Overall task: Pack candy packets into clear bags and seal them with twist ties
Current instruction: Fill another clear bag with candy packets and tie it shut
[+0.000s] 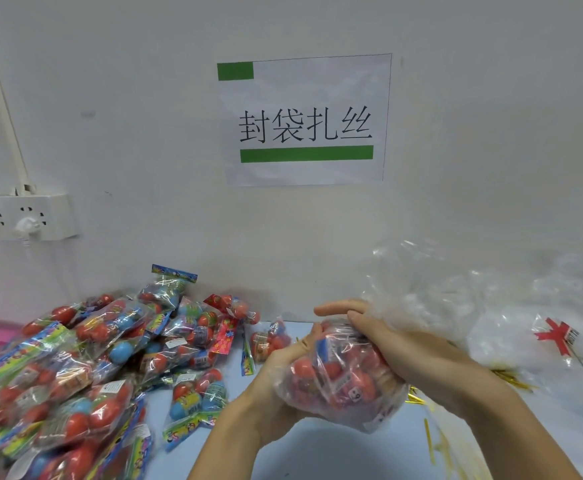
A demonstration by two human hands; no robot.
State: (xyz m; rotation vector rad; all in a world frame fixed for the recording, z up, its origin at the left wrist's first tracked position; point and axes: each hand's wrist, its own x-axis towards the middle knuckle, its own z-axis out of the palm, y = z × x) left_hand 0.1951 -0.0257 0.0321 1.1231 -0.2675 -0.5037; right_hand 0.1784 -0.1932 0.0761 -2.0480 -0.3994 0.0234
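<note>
While left hand [279, 368] cradles, right hand [380, 337] clasps bag [338, 379].

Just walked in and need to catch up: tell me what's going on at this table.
A person is packing candy packets into a clear bag. Both hands grip it above the table: the left hand from below, the right hand over the top. The bag is not yet tied. A pile of loose candy packets lies to the left; gold twist ties and spare clear bags lie to the right.
</note>
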